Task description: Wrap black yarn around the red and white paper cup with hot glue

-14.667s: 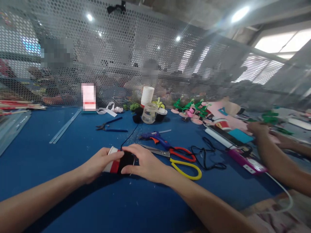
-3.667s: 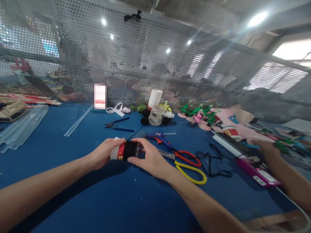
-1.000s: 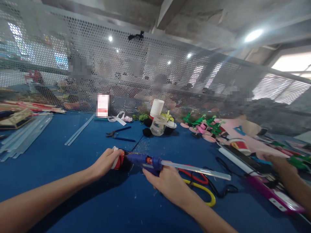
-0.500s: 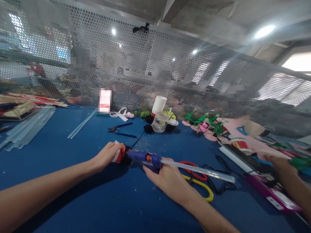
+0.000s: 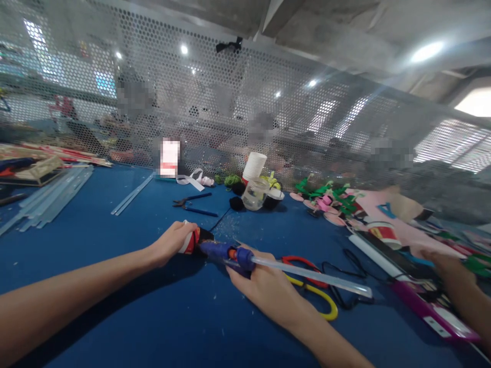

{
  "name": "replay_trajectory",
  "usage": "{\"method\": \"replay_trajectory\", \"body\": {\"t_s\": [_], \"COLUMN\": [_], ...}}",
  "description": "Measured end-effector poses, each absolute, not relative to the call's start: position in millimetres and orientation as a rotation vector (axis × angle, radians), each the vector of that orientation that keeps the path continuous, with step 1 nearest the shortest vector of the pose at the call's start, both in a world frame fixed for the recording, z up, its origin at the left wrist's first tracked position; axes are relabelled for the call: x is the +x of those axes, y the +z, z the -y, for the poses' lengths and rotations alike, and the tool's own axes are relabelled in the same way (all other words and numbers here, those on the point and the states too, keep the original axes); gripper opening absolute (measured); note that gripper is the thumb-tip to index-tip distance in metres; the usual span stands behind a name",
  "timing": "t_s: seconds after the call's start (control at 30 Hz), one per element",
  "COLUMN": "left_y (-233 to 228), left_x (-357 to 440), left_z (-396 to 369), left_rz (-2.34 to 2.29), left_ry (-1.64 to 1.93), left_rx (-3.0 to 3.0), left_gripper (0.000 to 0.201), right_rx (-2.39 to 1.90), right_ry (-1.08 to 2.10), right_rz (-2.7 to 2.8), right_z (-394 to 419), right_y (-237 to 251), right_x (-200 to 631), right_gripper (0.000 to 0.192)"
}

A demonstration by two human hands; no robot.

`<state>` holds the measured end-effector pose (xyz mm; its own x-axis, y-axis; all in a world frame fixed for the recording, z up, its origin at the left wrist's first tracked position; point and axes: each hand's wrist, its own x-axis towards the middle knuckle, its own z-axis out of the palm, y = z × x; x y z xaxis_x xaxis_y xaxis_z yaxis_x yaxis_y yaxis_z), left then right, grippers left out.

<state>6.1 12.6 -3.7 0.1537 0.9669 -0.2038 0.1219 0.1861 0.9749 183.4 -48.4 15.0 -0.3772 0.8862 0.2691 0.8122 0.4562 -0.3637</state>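
My left hand (image 5: 173, 242) is wrapped round a red and white paper cup (image 5: 190, 241), which lies tipped on its side with its dark end toward the right. In my right hand (image 5: 268, 289) is a blue hot glue gun (image 5: 222, 254), gripped by its handle. The gun's front end points left and meets the dark end of the cup; whether the tip touches it I cannot tell. A long clear glue stick (image 5: 312, 276) sticks out of the gun's back. Scissors with red and yellow handles (image 5: 326, 301) lie just beyond my right wrist, partly hidden.
Pliers (image 5: 195, 204) lie ahead, near a clear plastic jar (image 5: 255, 194) and stacked white cups (image 5: 254, 165). Spare glue sticks (image 5: 57, 197) are at left. Right: green and pink craft pieces (image 5: 326, 200), a purple power strip (image 5: 433, 309) and another person's hand (image 5: 452, 273). A perforated screen (image 5: 215, 112) stands behind.
The view has shifted slightly. The cup's dark end shows more beside the glue gun's front, and the gun sits a little lower against it. Both hands keep their grips.
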Motion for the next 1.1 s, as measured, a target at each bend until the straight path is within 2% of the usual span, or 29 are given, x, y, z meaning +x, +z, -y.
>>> {"method": "replay_trajectory", "body": {"t_s": [0.7,0.9,1.1], "left_y": [-0.1,-1.9,0.9], "left_x": [8.5,6.8,5.6], "left_z": [-11.3,-10.8,-8.7], "left_rz": [-1.264,-1.265,-1.274], "left_ry": [0.885,0.866,0.822], "left_rx": [1.202,1.291,1.384], "left_gripper": [0.023,0.025,0.027], "right_rx": [-1.362,-1.383,-1.432], "right_ry": [0.307,0.182,0.186], "right_rz": [2.290,2.283,2.188], "right_z": [52.0,47.4,42.6], "right_y": [14.5,14.4,13.9], "right_x": [185.9,188.7,189.2], "right_gripper": [0.011,0.009,0.009]}}
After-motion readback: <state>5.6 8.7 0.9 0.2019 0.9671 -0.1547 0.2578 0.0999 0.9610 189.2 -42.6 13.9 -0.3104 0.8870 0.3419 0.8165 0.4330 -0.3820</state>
